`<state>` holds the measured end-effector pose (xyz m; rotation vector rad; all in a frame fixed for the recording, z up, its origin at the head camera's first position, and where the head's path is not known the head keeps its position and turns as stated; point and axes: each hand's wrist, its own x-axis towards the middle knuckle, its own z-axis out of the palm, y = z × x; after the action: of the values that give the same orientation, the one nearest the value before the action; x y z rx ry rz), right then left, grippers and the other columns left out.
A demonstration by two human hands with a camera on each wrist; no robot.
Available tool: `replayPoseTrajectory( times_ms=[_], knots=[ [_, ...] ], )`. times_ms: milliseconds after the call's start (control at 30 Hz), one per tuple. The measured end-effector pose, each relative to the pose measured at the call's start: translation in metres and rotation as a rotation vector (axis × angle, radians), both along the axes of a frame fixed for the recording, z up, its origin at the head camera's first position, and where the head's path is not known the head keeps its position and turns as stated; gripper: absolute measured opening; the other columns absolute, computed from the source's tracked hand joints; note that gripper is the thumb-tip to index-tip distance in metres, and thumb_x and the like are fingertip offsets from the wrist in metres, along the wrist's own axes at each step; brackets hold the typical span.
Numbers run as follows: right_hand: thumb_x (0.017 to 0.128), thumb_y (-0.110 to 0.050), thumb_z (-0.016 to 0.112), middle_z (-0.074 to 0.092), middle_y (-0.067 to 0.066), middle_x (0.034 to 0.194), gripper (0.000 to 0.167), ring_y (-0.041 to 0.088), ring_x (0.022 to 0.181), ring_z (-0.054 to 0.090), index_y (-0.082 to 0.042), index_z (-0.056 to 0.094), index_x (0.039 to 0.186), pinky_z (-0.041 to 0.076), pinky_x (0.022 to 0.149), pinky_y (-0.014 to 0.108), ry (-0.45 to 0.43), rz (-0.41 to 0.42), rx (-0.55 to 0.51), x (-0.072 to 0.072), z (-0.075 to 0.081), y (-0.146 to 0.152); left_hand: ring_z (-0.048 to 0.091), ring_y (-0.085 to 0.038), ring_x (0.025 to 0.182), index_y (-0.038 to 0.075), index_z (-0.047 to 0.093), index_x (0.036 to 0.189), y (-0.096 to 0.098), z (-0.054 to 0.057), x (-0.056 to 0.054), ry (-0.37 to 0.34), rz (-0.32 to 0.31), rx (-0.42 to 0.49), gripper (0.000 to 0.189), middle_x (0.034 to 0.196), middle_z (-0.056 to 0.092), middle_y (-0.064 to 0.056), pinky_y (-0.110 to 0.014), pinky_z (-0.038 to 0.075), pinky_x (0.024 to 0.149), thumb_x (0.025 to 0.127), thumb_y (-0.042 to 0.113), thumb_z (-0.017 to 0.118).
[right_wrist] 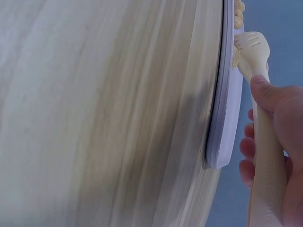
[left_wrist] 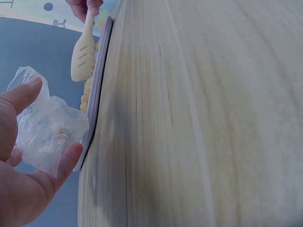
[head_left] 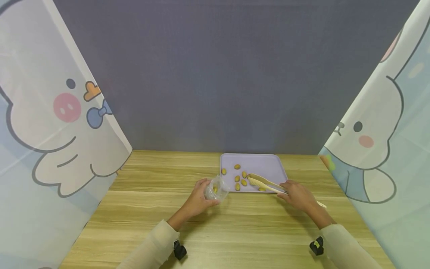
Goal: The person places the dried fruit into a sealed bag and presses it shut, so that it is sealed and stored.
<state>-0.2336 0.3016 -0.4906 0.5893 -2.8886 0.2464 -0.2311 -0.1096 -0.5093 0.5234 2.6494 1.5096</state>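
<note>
My left hand (head_left: 198, 200) holds a clear plastic bag (head_left: 218, 188) at the tray's left front corner, thumb and fingers round its sides. Inside the bag a small yellowish piece (left_wrist: 60, 133) shows through the film. My right hand (head_left: 297, 194) grips cream-coloured tongs (head_left: 265, 185), whose slotted tips reach over the tray. On the lilac tray (head_left: 265, 162) lie several small yellow-brown pieces (head_left: 237, 167), mostly in its left half. One piece (head_left: 262, 189) sits near the front rim, under the tongs. In the right wrist view, the tong head (right_wrist: 253, 47) is close by a piece at the rim.
The tray rests at the back of a wood-grain table (head_left: 161, 179), near a dark grey panel (head_left: 215, 74). Cartoon-printed cloths (head_left: 60, 149) slope along both sides. Black devices (head_left: 179, 250) are worn at both wrists.
</note>
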Motion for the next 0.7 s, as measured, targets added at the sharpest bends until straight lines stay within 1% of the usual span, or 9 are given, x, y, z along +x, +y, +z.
replayPoseTrajectory(
  times_ms=[100,200,333,533,700],
  knots=[
    [0.091,-0.032,0.075,0.072,0.021,0.113,0.042,0.040,0.097,0.071,0.001,0.072,0.117,0.057,0.080,0.053,0.006,0.004,0.006,0.0006,0.0006,-0.0014,0.049,-0.040,0.131,0.004,0.051,0.144,0.0001,0.0002,0.0002,-0.002,0.004,0.000,0.079,0.154,0.035,-0.025,-0.052,0.048,0.099,0.080,0.029,0.089],
    [0.091,-0.032,0.075,0.072,0.021,0.114,0.042,0.041,0.099,0.071,0.001,0.072,0.117,0.057,0.082,0.053,0.002,0.003,0.012,0.0003,0.0003,-0.0014,0.049,-0.040,0.131,0.004,0.051,0.144,0.0002,0.0008,0.0001,-0.005,0.012,0.001,0.079,0.154,0.035,-0.025,-0.053,0.048,0.100,0.079,0.028,0.089],
    [0.092,-0.032,0.075,0.073,0.020,0.112,0.042,0.039,0.097,0.071,0.001,0.072,0.117,0.057,0.081,0.052,0.006,0.005,0.018,-0.0011,-0.0006,-0.0001,0.050,-0.040,0.131,0.004,0.051,0.144,0.0003,0.0022,-0.0001,-0.007,0.020,-0.001,0.079,0.154,0.035,-0.025,-0.054,0.047,0.102,0.079,0.028,0.089],
    [0.090,-0.032,0.076,0.074,0.017,0.106,0.041,0.036,0.089,0.072,0.000,0.073,0.115,0.058,0.076,0.050,0.040,0.008,0.027,-0.0020,-0.0027,0.0002,0.049,-0.040,0.131,0.004,0.051,0.144,-0.0004,0.0038,0.0013,-0.007,0.012,0.002,0.079,0.154,0.036,-0.025,-0.054,0.048,0.100,0.079,0.028,0.089],
    [0.090,-0.033,0.076,0.074,0.016,0.104,0.042,0.035,0.087,0.072,0.000,0.073,0.116,0.058,0.074,0.049,0.038,0.006,0.030,-0.0009,-0.0027,-0.0003,0.049,-0.040,0.130,0.004,0.051,0.143,-0.0009,0.0041,0.0023,-0.005,0.009,-0.003,0.078,0.153,0.036,-0.025,-0.052,0.048,0.100,0.079,0.029,0.089]
  ],
)
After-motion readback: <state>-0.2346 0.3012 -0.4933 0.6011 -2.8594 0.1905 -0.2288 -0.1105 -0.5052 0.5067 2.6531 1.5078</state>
